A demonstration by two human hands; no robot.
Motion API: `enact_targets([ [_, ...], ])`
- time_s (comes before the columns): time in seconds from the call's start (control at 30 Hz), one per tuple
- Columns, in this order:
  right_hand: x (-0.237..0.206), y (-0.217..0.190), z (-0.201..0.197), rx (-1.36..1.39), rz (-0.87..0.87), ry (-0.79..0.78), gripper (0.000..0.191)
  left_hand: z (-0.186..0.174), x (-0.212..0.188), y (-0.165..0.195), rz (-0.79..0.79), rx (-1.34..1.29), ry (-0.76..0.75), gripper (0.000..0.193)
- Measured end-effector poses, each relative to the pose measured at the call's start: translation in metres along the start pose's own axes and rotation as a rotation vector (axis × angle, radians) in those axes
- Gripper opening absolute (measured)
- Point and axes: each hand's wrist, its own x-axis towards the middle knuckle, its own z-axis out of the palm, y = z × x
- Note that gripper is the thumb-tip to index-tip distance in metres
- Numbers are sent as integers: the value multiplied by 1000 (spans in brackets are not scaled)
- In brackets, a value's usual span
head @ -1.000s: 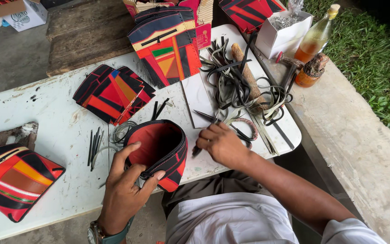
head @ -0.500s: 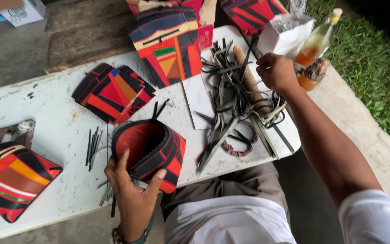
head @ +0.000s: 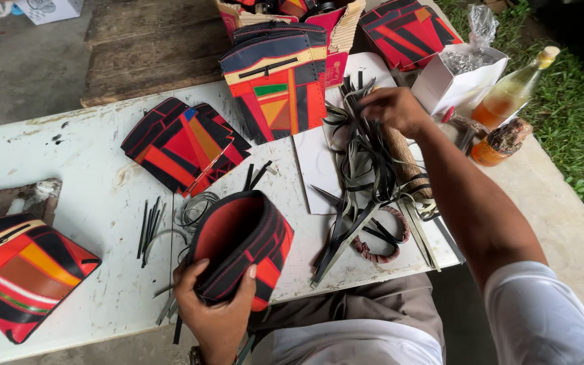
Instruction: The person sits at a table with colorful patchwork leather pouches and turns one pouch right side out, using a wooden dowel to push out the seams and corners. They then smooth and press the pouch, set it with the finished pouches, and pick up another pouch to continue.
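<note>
My left hand grips the near edge of a red, black and orange patchwork pouch, held open with its red lining showing, at the table's front edge. My right hand reaches to the far side of the table and closes its fingers on the top of a bundle of black strips that lies beside a brown woven roll. Scissors lie between the pouch and the bundle.
The white worn table carries several patchwork pouches: one at the left, one mid-left, a large upright one. A white box, two bottles and grass lie to the right. Short black strips lie loose.
My right hand has gone from the table's front, by the pouch, out to the far right and then back left onto the strip bundle. My left hand kept its hold on the pouch.
</note>
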Motion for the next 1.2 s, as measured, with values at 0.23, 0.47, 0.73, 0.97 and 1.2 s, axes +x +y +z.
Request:
enact_targets([
  [0.23, -5, -3, -17, -375, 247, 16, 72, 18, 14, 4, 266, -10, -169, 76],
  [0.47, -1, 29, 3, -415, 310, 152, 85, 25, 10, 8, 291, -10, -285, 92],
  [0.73, -33, -30, -81, 314, -177, 292, 67, 34, 1, 9, 291, -16, -223, 87],
  [0.97, -107, -79, -136, 643, -375, 390, 50, 35, 2, 3, 355, -11, -112, 83],
  [1.2, -190, -51, -204, 996, -446, 362, 36, 22, 8, 25, 349, -153, 2, 89],
])
